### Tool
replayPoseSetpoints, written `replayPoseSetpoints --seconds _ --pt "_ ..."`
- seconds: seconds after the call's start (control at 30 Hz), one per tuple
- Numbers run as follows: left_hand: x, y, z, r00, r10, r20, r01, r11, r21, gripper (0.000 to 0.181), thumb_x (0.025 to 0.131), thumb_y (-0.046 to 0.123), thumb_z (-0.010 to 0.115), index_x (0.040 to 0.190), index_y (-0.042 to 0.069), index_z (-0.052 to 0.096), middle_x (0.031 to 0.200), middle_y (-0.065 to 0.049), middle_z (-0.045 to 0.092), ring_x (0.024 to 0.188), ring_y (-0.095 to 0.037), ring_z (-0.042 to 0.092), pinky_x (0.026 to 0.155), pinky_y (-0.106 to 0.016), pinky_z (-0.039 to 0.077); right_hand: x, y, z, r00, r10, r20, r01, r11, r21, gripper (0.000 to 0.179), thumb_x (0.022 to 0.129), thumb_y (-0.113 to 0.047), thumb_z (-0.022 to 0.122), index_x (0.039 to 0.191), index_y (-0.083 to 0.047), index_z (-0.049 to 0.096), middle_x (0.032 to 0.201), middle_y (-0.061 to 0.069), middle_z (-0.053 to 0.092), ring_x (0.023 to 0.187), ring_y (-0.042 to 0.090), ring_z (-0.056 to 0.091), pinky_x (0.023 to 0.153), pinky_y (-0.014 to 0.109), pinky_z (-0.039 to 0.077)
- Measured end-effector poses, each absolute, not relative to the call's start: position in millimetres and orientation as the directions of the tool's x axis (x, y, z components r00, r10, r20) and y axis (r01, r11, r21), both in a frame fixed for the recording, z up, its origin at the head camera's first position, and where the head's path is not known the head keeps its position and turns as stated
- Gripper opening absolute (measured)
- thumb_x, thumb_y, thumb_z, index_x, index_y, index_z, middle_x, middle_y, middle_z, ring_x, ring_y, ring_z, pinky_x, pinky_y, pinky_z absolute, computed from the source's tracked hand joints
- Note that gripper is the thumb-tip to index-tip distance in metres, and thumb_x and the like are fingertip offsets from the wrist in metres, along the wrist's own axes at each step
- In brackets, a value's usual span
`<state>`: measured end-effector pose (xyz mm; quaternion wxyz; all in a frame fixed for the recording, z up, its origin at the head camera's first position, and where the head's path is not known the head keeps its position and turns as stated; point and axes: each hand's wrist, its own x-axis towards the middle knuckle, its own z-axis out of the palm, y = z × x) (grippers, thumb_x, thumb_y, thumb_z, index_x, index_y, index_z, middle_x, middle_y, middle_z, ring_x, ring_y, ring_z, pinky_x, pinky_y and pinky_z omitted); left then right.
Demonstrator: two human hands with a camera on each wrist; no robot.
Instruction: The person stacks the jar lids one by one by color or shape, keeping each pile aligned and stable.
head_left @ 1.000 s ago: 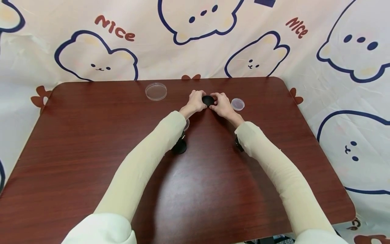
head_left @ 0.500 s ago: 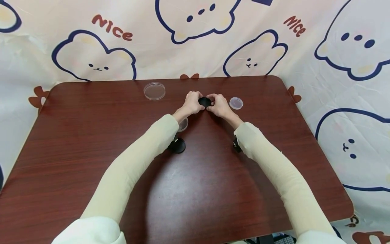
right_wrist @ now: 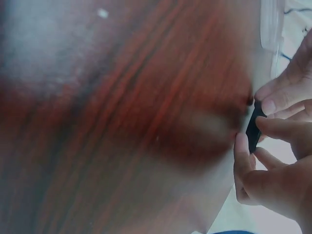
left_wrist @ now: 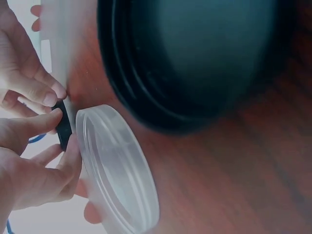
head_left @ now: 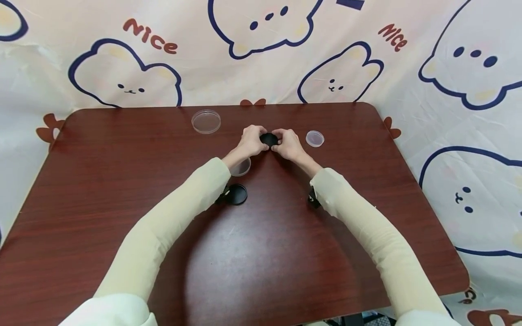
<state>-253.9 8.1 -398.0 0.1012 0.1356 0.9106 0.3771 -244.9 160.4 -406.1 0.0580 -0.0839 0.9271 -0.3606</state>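
Observation:
Both hands hold a round black lid [head_left: 268, 139] between them over the far middle of the table. My left hand [head_left: 250, 141] grips its left edge, thumb and fingers at the rim; my right hand [head_left: 288, 145] pinches the right edge. Seen edge-on in the left wrist view, the held lid [left_wrist: 63, 125] is thin and dark, with fingertips on both sides. Under the left wrist, a small clear dish [head_left: 241, 168] lies partly covered by the arm. Nearer me sits a second black lid [head_left: 237, 194], whose ridged inner wall shows in the left wrist view.
A larger clear dish [head_left: 205, 122] stands near the far edge, left of my hands. To their right lies a small translucent lid [head_left: 315, 138]. The brown table [head_left: 261, 253] meets a printed cloth [head_left: 244, 68] at the back and right.
Both hands have shifted left and slightly toward me with the black lid still between them. More of the small clear dish and the second black lid now shows beside the left arm.

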Motion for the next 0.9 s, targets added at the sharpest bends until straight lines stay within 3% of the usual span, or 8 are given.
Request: replayPoseSetpoints --seconds 0.4,0.7,0.9 --pt "-239 -4 -398 -0.935 0.354 0.008 0.247 0.634 0.733 0.048 0.086 0.005 0.072 0.130 -0.004 0.055 0.121 -0.020 0.054 0.111 -0.031 0.047 0.096 -0.040 0.040 -233 156 -401 -0.985 -0.170 0.001 -0.119 0.688 -0.716 0.048 0.082 0.002 0.071 0.129 0.000 0.059 0.115 0.016 0.062 0.097 0.025 0.059 0.087 0.034 0.047" --pt "-229 -10 -393 -0.954 0.284 0.096 0.253 0.594 0.764 0.050 0.080 0.002 0.076 0.126 -0.004 0.059 0.113 -0.019 0.058 0.105 -0.030 0.050 0.093 -0.037 0.040 -224 150 -397 -0.987 -0.154 0.054 -0.143 0.656 -0.741 0.050 0.081 0.002 0.073 0.129 0.001 0.059 0.113 0.018 0.059 0.098 0.027 0.057 0.089 0.031 0.045" --pt "-212 -18 -391 -0.969 0.233 0.080 0.198 0.544 0.816 0.052 0.080 0.000 0.076 0.129 -0.004 0.057 0.111 -0.020 0.054 0.099 -0.028 0.059 0.087 -0.033 0.049 -212 144 -395 -0.985 -0.165 0.046 -0.139 0.621 -0.771 0.051 0.081 0.003 0.072 0.130 0.000 0.058 0.115 0.018 0.056 0.096 0.025 0.058 0.087 0.031 0.047"
